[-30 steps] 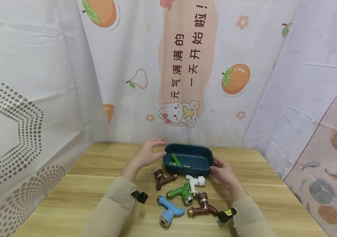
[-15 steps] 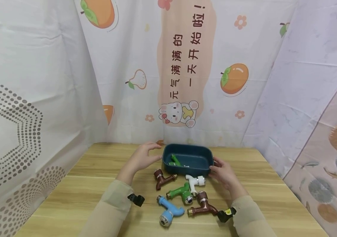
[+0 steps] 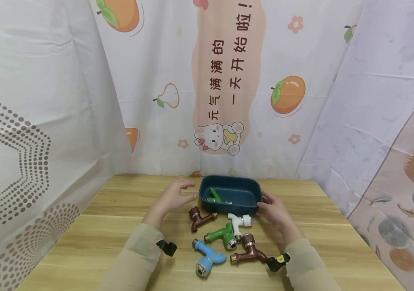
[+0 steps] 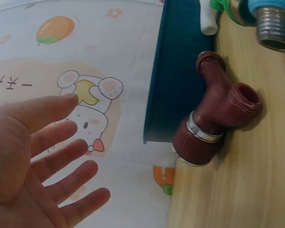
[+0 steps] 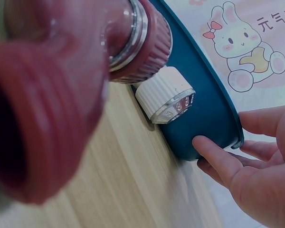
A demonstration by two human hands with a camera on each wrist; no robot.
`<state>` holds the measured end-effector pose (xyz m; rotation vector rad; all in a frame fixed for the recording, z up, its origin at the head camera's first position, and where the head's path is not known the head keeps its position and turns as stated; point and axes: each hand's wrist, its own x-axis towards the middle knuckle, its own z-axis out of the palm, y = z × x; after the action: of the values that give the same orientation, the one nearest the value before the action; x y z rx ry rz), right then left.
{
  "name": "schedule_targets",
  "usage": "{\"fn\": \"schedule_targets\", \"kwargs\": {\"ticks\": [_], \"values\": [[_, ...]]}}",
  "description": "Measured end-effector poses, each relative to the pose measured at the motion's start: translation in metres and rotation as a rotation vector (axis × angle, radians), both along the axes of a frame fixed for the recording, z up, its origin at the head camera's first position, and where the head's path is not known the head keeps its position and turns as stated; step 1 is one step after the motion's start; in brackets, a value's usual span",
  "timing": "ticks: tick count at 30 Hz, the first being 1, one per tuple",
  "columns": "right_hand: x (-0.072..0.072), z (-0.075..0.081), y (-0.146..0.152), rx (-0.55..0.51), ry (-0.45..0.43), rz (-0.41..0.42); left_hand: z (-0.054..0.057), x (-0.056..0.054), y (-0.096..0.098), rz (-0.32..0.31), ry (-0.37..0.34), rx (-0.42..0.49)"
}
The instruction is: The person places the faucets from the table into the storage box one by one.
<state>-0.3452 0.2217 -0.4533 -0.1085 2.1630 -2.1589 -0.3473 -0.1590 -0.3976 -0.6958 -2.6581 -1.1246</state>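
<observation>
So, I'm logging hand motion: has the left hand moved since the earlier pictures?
Yes: against the printed rabbit in the head view, the left hand moved left, away from the tub.

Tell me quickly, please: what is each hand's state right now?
Left hand: open, holding nothing.
Right hand: closed, holding the right end of the dark teal, rounded-rectangular, plastic-looking box.

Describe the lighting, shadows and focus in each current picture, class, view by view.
Head: fairly even light, a soft shadow beside the left sleeve; left wrist: a shadow on the tabletop beside the brown faucet; right wrist: another brown faucet, very close, blurred, the white knob behind it sharper.
</observation>
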Motion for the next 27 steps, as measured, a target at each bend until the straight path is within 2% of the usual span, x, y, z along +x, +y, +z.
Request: {"fn": "schedule_targets", "kwargs": {"ticks": [13, 27], "values": [[-0.001, -0.001, 0.0, 0.001, 0.002, -0.004, -0.015, 0.0, 0.0, 0.032, -0.067, 0.002], [-0.002, -0.003, 0.001, 0.002, 0.005, 0.002, -0.03, -0.003, -0.003, 0.028, -0.107, 0.032]]}}
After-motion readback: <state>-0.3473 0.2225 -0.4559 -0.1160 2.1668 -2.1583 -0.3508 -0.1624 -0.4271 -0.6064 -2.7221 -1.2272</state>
